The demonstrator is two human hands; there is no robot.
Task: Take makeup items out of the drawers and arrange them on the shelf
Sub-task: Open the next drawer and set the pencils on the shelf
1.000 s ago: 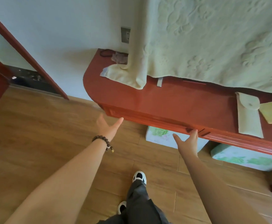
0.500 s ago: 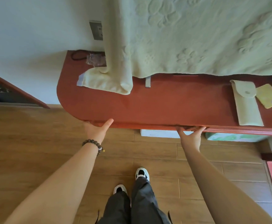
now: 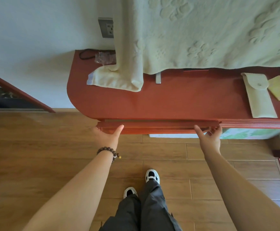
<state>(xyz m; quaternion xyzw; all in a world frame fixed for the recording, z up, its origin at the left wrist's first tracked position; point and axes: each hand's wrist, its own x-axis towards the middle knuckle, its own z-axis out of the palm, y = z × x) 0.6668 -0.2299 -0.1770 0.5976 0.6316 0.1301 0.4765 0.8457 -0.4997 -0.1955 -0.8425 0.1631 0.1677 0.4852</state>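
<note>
Both hands grip the drawer front (image 3: 157, 127) from below, left hand (image 3: 108, 136) and right hand (image 3: 209, 139), fingers hidden underneath, thumbs up, drawer's inside unseen.

The shelf (image 3: 177, 100) and drawer front (image 3: 157, 128) are glossy red-brown. A pale cream-green cloth (image 3: 211, 34) embossed with flowers hangs over it. The pouch (image 3: 259, 99) is pale beige, the flat paddle (image 3: 279, 88) yellow-green. The floor (image 3: 36, 147) is brown wood-grain plank; the bracelet (image 3: 108, 151) has dark brown beads; the trousers (image 3: 146, 210) are charcoal, the shoes (image 3: 151, 175) white and black.
</note>
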